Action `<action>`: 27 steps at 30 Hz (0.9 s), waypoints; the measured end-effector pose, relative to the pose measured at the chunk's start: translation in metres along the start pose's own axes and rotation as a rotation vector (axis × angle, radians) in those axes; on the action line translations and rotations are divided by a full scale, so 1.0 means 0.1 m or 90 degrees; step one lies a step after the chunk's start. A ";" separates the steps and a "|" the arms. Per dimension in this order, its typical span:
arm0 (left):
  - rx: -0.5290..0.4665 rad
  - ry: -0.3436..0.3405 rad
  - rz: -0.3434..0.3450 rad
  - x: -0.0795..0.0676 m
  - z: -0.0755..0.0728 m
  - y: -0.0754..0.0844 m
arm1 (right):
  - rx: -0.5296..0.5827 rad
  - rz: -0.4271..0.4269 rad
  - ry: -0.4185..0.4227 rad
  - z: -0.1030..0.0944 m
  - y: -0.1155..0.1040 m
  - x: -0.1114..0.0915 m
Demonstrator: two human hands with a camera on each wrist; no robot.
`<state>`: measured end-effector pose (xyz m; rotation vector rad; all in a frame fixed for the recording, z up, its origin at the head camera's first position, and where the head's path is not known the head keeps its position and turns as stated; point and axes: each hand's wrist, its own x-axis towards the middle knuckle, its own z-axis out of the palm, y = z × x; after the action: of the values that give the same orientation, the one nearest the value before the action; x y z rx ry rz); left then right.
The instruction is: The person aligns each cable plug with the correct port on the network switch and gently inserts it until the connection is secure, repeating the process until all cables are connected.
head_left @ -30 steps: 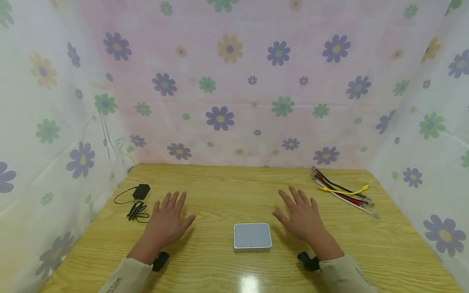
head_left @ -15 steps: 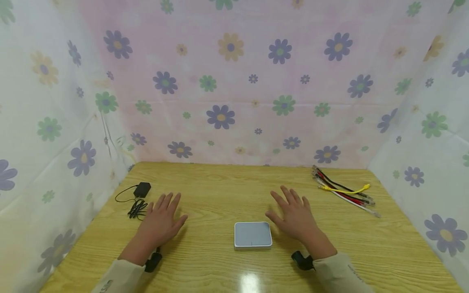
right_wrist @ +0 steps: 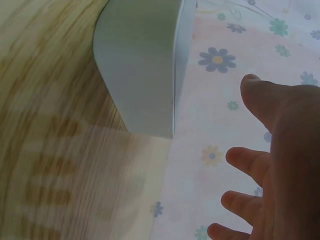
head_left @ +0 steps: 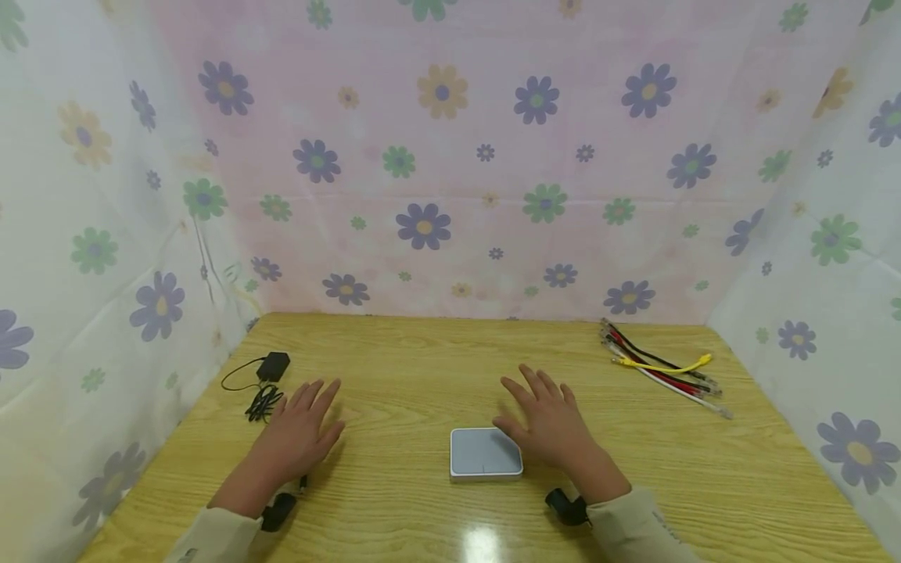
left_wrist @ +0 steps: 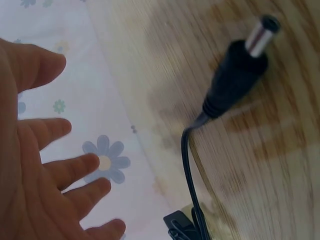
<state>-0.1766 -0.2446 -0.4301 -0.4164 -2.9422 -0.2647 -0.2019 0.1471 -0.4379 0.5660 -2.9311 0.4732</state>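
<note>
My left hand point(head_left: 294, 442) is over the left of the table with its fingers spread and nothing held. Just ahead of it lies a black power adapter point(head_left: 273, 366) with a coiled cord point(head_left: 263, 400). In the left wrist view the cord's barrel plug point(left_wrist: 237, 75) shows large, apart from the fingers. Near the table's middle sits a small flat white box point(head_left: 484, 453) with a grey top. Its side fills the upper part of the right wrist view. Beside it my right hand point(head_left: 552, 430) hovers, fingers spread, its thumb overlapping the box's far right corner in the head view.
At the back right lies a bundle of short network cables point(head_left: 651, 371) in black, red and white, with a yellow cable point(head_left: 665, 366) across them. Flower-printed cloth point(head_left: 464, 172) encloses the wooden table point(head_left: 422, 375) at the back and both sides.
Both hands have drifted left. The right hand has come nearer the white box, while the left hand has moved toward the cord, baring its plug end. The objects have stayed put.
</note>
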 end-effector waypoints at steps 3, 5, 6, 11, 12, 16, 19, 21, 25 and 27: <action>-0.008 -0.009 0.020 -0.01 0.01 -0.04 | 0.005 0.000 -0.008 0.02 -0.03 0.00; -0.017 -0.018 0.032 -0.01 0.01 -0.06 | 0.008 0.001 -0.016 0.03 -0.05 0.01; -0.022 -0.023 0.037 -0.01 0.01 -0.07 | 0.011 -0.002 -0.018 0.03 -0.07 0.01; -0.042 -0.046 0.059 -0.04 -0.01 -0.11 | 0.014 -0.013 -0.029 0.05 -0.13 0.01; -0.043 -0.049 0.063 -0.04 -0.02 -0.12 | 0.013 -0.015 -0.028 0.05 -0.14 0.01; -0.043 -0.065 0.076 -0.05 -0.03 -0.15 | 0.000 -0.025 -0.030 0.07 -0.17 0.01; -0.041 -0.071 0.085 -0.06 -0.03 -0.18 | 0.003 -0.031 -0.034 0.07 -0.19 0.01; -0.036 -0.070 0.092 -0.06 -0.03 -0.19 | 0.007 -0.035 -0.036 0.07 -0.20 0.01; -0.026 -0.064 0.103 -0.07 -0.04 -0.21 | 0.011 -0.040 -0.046 0.07 -0.22 0.00; -0.030 -0.064 0.112 -0.07 -0.05 -0.21 | 0.012 -0.041 -0.051 0.08 -0.22 0.00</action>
<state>-0.1751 -0.2672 -0.4299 -0.7097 -2.9753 -0.2982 -0.1939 0.1252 -0.4395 0.6953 -2.9766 0.4817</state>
